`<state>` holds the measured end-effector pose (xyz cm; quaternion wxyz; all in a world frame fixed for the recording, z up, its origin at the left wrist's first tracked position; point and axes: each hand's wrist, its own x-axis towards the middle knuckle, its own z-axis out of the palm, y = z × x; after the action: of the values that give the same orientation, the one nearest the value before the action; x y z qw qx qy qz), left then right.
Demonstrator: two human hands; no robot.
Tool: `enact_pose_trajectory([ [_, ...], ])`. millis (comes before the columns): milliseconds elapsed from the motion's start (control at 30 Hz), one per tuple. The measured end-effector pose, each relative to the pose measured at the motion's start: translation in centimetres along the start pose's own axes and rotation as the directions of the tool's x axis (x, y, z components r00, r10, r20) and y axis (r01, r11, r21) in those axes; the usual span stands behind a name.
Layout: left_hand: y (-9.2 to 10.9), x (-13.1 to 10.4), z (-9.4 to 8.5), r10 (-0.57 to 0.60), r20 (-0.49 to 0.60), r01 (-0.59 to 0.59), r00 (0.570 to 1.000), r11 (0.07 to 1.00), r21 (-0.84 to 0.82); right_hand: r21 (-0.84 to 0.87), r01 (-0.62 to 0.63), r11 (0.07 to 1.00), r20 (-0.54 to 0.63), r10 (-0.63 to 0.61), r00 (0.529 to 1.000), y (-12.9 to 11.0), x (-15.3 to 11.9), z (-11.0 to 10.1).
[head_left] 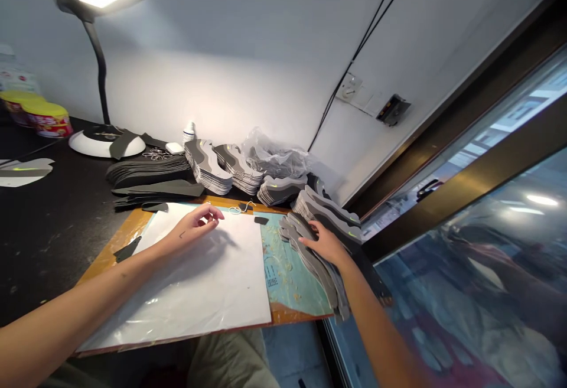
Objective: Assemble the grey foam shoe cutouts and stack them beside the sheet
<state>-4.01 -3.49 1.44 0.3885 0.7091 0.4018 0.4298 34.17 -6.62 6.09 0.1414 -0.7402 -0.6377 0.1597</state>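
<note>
My left hand (201, 221) hovers over the upper part of a white sheet (212, 281), its fingers loosely curled and apart with nothing between them. At the right, my right hand (324, 241) rests on a pile of grey shoe-shaped pieces (310, 261), thumb and fingers spread over the top; whether it grips a piece is not clear. The pile lies along the right edge of a blue-green sheet (283, 270). Just behind it is another stack of grey pieces (328, 214) with small yellow-green marks.
Along the wall stand more stacks of grey pieces (208, 166), dark flat pieces (148, 169), a clear plastic bag (274, 155) and a small white bottle (189, 132). A lamp (101, 72) and yellow-lidded tubs (46, 117) are at the left. A window borders the right side.
</note>
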Motion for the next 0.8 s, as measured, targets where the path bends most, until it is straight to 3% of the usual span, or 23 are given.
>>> enact_pose_trajectory([
  [167, 0.1, -0.3, -0.1, 0.052, -0.001, -0.052, 0.999, 0.998, 0.027, -0.137, 0.029, 0.990, 0.058, -0.021, 0.998, -0.8, 0.7, 2.0],
  [367, 0.9, -0.8, -0.2, 0.041, -0.051, -0.034, 0.998, 0.992, 0.122, -0.142, 0.066, 0.988, 0.099, -0.052, 0.994, 3.1, 1.6, 2.7],
  [467, 1.5, 0.1, -1.6, 0.021, -0.095, -0.001, 0.995, 0.978, 0.207, -0.069, 0.124, 0.990, 0.085, -0.118, 0.989, 3.8, 2.1, 3.1],
  [533, 2.0, 0.9, -4.0, -0.004, -0.127, 0.041, 0.992, 0.956, 0.290, -0.030, 0.174, 0.984, -0.012, -0.174, 0.985, 2.8, 2.1, 3.3],
  [633, 2.1, 1.5, -10.0, -0.071, -0.217, 0.167, 0.974, 0.871, 0.463, 0.001, 0.298, 0.955, -0.143, -0.295, 0.945, -0.6, 1.9, 3.4],
  [800, 0.0, -1.0, -20.3, -0.181, -0.473, 0.489, 0.863, 0.539, 0.686, 0.048, 0.556, 0.830, -0.129, -0.547, 0.827, -7.3, 2.0, 4.4],
])
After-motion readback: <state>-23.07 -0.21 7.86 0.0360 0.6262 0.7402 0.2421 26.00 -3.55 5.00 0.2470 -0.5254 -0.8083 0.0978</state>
